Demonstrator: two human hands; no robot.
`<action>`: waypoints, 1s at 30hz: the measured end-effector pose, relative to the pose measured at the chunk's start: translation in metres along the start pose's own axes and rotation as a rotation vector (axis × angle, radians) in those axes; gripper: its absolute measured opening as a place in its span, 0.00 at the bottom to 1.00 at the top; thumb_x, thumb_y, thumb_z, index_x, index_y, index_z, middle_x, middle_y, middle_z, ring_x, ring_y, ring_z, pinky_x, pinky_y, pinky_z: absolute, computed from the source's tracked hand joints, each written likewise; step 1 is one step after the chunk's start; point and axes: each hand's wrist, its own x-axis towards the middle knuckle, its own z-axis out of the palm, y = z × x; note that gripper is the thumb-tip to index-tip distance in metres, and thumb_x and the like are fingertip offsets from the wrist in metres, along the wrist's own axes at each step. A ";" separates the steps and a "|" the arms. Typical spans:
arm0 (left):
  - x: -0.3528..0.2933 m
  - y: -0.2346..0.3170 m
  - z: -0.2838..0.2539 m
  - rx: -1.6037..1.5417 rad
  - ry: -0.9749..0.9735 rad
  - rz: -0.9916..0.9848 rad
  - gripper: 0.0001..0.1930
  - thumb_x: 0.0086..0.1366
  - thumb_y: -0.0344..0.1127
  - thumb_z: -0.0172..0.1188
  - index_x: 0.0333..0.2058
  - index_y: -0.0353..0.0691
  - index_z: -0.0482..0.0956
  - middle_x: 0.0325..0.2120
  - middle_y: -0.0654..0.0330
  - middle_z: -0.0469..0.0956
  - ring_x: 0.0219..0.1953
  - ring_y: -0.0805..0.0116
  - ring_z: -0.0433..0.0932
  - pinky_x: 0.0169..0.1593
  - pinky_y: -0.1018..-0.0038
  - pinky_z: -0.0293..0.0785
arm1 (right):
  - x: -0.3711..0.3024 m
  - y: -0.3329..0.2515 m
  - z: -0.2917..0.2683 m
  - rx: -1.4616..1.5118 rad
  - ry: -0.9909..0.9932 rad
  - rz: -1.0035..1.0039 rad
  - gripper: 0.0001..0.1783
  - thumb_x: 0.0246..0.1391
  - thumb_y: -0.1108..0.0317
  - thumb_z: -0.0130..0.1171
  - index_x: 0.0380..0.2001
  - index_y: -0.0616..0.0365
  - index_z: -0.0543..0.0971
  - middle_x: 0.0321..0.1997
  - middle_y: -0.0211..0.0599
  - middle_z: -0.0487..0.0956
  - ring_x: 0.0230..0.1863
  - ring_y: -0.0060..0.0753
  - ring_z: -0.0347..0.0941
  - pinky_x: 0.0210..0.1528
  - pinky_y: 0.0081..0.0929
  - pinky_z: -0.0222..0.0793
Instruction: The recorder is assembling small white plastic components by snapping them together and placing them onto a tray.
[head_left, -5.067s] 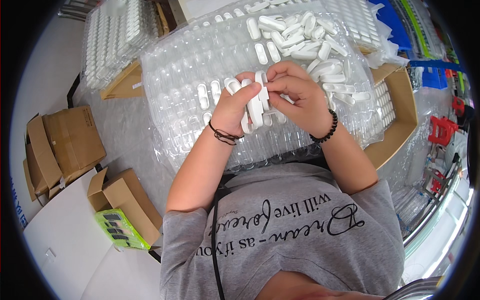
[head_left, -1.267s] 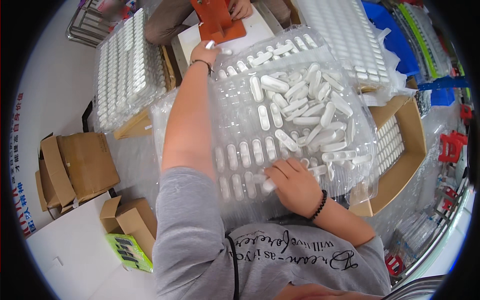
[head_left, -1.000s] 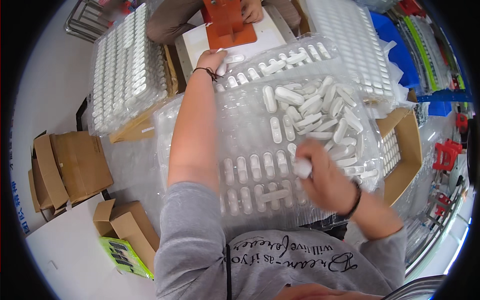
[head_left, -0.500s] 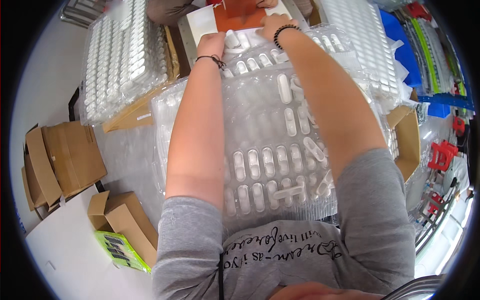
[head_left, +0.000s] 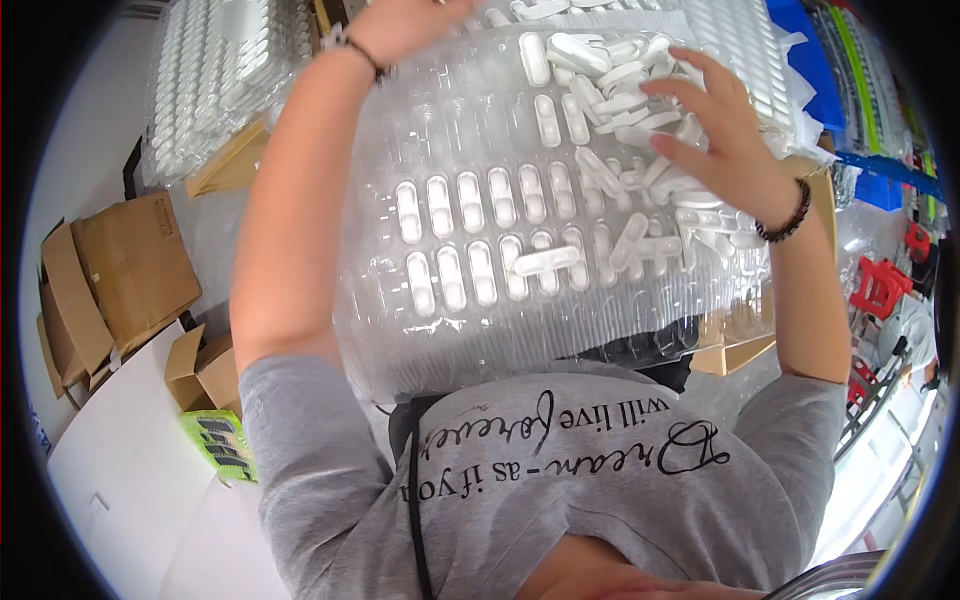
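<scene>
A clear plastic blister tray (head_left: 440, 120) lies in front of me, with rows of oblong white plastic pieces (head_left: 502, 195) seated in its slots. More of these pieces form a loose heap (head_left: 600, 75) at its right side, and one piece (head_left: 547, 261) rests crosswise on the nearest row. My right hand (head_left: 725, 140) hovers at the heap, thumb and fingers spread apart; no piece is plainly gripped. At the tray's far left, my left hand (head_left: 405, 28) reaches rightward with fingers stretched, its fingertips partly cut off by the upper edge.
Stacks of filled trays stand at far left (head_left: 225, 75) and far right (head_left: 720, 50). Cardboard boxes (head_left: 130, 280) sit on the left, near a green-edged packet (head_left: 222, 445). An open carton (head_left: 740, 345) is under the tray's right side. Red stools (head_left: 880, 285) and blue bins stand farther right.
Both hands have left the far edge by the orange and white surface. My right hand has come back to the heap on the right, and my left has moved left. The view has shifted.
</scene>
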 end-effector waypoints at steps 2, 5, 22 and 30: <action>-0.047 0.053 0.014 -0.036 -0.338 0.013 0.13 0.60 0.40 0.60 0.41 0.40 0.78 0.34 0.63 0.80 0.35 0.70 0.76 0.42 0.73 0.74 | -0.027 -0.009 -0.001 0.019 -0.013 0.040 0.23 0.51 0.58 0.63 0.52 0.42 0.75 0.59 0.38 0.69 0.62 0.48 0.60 0.62 0.46 0.54; -0.117 0.102 0.043 0.065 -0.651 0.059 0.16 0.58 0.38 0.63 0.46 0.44 0.76 0.38 0.64 0.78 0.39 0.67 0.76 0.44 0.70 0.74 | -0.056 -0.016 0.017 0.257 -0.025 0.098 0.24 0.49 0.60 0.64 0.51 0.43 0.75 0.60 0.37 0.68 0.63 0.48 0.59 0.62 0.45 0.54; -0.187 0.140 0.101 0.206 -0.381 -0.124 0.10 0.55 0.37 0.62 0.37 0.48 0.83 0.32 0.61 0.80 0.35 0.65 0.79 0.42 0.71 0.74 | -0.067 -0.037 0.018 0.053 -0.287 0.127 0.14 0.46 0.59 0.65 0.38 0.47 0.80 0.38 0.33 0.77 0.45 0.41 0.71 0.46 0.37 0.70; -0.193 0.142 0.102 -0.016 0.001 -0.285 0.09 0.61 0.35 0.61 0.39 0.40 0.81 0.32 0.63 0.82 0.31 0.75 0.77 0.38 0.77 0.74 | -0.056 -0.061 0.021 0.116 -0.133 0.029 0.11 0.43 0.73 0.62 0.34 0.54 0.80 0.36 0.34 0.77 0.46 0.41 0.71 0.46 0.36 0.69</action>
